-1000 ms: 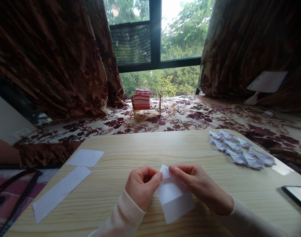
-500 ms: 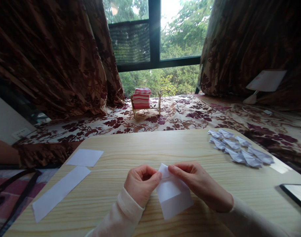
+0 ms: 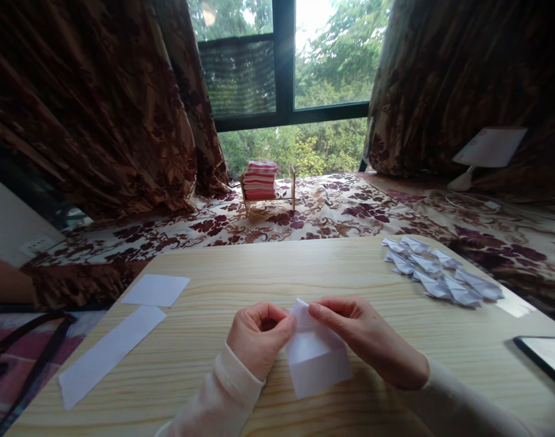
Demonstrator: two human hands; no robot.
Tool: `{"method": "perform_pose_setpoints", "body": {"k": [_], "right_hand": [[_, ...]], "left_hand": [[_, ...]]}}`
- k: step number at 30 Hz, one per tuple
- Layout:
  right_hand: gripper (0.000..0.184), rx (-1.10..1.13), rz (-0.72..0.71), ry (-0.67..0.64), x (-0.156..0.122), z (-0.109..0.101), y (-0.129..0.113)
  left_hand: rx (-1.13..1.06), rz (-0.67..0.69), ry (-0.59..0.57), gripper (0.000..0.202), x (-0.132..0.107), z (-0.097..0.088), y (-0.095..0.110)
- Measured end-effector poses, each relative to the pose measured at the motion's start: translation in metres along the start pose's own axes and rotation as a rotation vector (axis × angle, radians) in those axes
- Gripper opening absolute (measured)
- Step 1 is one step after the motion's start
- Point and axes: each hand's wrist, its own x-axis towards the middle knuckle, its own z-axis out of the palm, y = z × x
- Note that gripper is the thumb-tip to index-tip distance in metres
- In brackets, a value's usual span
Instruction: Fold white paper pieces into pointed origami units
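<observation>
A small white sheet of paper (image 3: 317, 358) with crosswise creases hangs between my two hands, just above the wooden table (image 3: 223, 273). My left hand (image 3: 260, 337) pinches its upper left edge between thumb and index finger. On the other side, my right hand (image 3: 366, 340) grips the upper right edge, thumb on top and the fingers behind the sheet. The paper's top narrows to a point between my thumbs, and its lower part hangs free, tilted toward me. The fingers behind the paper are partly hidden.
Several folded white paper pieces (image 3: 441, 273) lie at the table's back right. On the left are a white paper rectangle (image 3: 155, 290) and a long white strip (image 3: 111, 355). A dark-edged tablet-like object (image 3: 544, 361) sits at the right edge. Beyond stand a small rack with folded cloths (image 3: 259, 180) and a lamp (image 3: 490, 147).
The lower edge of the paper has lifted slightly and swung a little to the left. Both hands keep nearly the same pinch and place.
</observation>
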Motion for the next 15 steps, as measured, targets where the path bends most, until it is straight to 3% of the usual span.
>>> {"method": "perform_pose_setpoints", "body": {"k": [9, 15], "right_hand": [[0.038, 0.018, -0.013, 0.032, 0.0019, 0.0005, 0.0033], [0.036, -0.004, -0.039, 0.061, -0.0005, 0.0011, 0.0]], "left_hand": [[0.034, 0.008, 0.015, 0.015, 0.0011, -0.0015, -0.0026], [0.064, 0.022, -0.037, 0.014, 0.004, -0.0033, -0.0096]]}}
